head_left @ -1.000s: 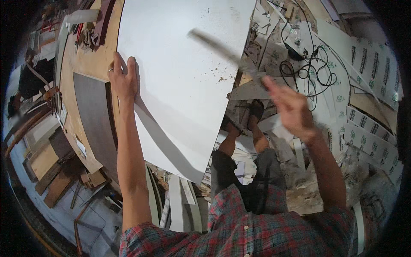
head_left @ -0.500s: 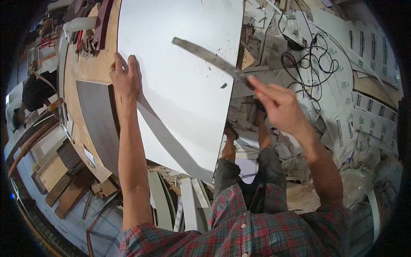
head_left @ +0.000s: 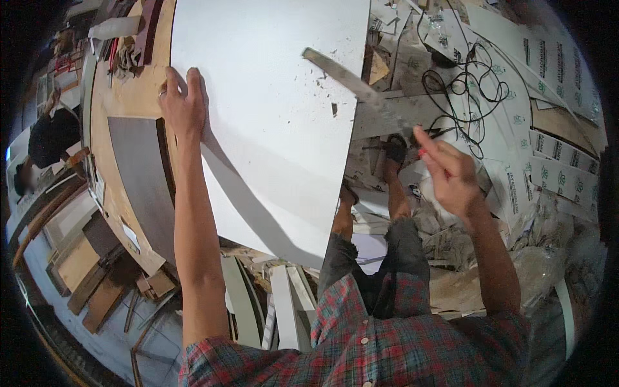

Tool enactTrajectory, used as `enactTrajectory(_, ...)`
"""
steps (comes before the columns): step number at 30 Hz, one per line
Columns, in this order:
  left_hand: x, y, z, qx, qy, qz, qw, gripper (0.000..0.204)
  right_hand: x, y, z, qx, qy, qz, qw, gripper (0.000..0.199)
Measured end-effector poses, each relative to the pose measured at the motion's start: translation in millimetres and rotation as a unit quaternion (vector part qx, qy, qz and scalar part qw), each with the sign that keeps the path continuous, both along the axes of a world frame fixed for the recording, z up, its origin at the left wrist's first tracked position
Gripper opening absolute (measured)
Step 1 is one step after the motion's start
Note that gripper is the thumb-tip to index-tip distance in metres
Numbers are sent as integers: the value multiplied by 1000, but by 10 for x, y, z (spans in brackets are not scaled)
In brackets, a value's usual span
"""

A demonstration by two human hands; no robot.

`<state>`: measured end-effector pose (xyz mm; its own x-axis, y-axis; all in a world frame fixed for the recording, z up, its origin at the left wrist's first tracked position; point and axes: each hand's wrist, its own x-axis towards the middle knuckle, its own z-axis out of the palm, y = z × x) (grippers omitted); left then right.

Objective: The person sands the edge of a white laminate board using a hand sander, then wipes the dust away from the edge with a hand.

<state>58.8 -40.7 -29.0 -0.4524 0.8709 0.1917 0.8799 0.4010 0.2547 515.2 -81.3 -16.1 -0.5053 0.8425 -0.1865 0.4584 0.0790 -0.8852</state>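
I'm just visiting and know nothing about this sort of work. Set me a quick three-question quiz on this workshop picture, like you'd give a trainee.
1. True or false: the left hand is at the left edge of the white board.
2. What does the right hand hold?
A) a paintbrush
B) a long flat tool
C) a cup
3. Fill in: the looped cable to the right of the board is ____ in colour.

Key: 1 true; 2 B; 3 black.

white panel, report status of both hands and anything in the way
Left hand at left edge of panel. Right hand gripping flat tool, far end over panel. Dark scraps on panel, possibly in the way.
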Motion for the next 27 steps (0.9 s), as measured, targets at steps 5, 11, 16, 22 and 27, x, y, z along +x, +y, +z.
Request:
enactTrajectory(5, -44, 29, -24, 4, 39, -20, 999, 72, -239, -124, -4, 31, 47, 92, 994, 56)
enactTrajectory(11, -216, -7, -121, -3, 16, -22, 1000, 80, 106, -321, -34, 65, 8, -2, 998, 57)
enactTrajectory(16, -241, 20, -166, 24, 26, -24, 999, 79, -83, -379, -57, -28, 49, 84, 995, 56)
enactTrajectory(22, -195, 1, -136, 34, 25, -34, 999, 80, 105, -480, -9, 63, -34, -4, 997, 50)
enactTrajectory(27, -172, 12, -120, 18, 34, -28, 999, 83, -109, -764, -198, 13, 47, 28, 998, 47)
